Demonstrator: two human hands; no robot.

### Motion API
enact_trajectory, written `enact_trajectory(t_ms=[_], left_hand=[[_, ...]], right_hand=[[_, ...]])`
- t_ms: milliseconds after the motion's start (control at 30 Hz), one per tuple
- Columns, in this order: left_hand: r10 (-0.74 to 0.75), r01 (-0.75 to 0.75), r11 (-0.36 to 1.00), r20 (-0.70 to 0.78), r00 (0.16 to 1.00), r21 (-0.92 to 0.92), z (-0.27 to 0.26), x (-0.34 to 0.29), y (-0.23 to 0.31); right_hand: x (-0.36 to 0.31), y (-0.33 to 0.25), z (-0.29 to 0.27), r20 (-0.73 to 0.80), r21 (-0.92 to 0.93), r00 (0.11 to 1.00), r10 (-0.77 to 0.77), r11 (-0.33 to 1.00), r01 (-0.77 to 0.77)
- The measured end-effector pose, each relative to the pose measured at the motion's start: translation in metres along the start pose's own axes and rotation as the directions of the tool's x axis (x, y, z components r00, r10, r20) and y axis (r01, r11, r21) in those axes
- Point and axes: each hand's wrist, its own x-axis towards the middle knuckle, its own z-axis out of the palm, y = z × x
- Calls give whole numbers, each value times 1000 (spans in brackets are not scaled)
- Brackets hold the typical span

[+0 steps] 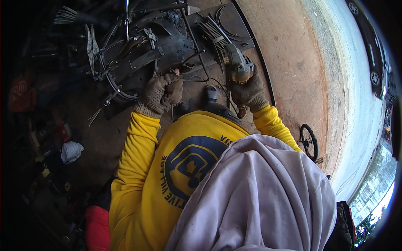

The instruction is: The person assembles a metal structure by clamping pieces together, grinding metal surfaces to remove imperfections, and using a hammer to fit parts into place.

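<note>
My right hand (251,90), in a brown knitted work glove, is wrapped round the near end of a yellow-and-grey power tool (238,65), which looks like an angle grinder. The tool's far end lies by a bundle of thin metal rods (211,31) on the dark metal worktop (228,21). My left hand (161,92), gloved alike, is closed near the worktop's front edge, with a bare fingertip showing through the glove. What it holds, if anything, I cannot make out. A bent thin metal bar (196,42) stands between the two hands.
Left of centre lie a metal tube (142,65), a curved shiny frame (109,77) and locking pliers (91,46). A dark cable (220,83) hangs between my hands. To the right are a small wheel (309,142) on the ground and a parked car (370,50).
</note>
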Motion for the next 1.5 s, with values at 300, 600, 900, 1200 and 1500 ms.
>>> enact_trajectory(t_ms=[300,600,900,1200,1500], left_hand=[[6,102,958,374,927,-267,1,-3,2],[387,-269,152,193,902,951,24,11,-29],[-63,-115,49,118,991,992,70,57,-80],[-210,-154,364,243,947,918,43,69,-124],[-312,87,780,264,913,619,-10,71,-150]], right_hand=[[-2,23,-7,6,39,1000,14,999,-14],[14,27,-19,-43,145,999,-20,989,26],[34,12,-42,-100,527,995,-26,847,75],[14,33,-32,56,762,992,110,638,-114],[9,31,9,121,824,981,152,536,-185]])
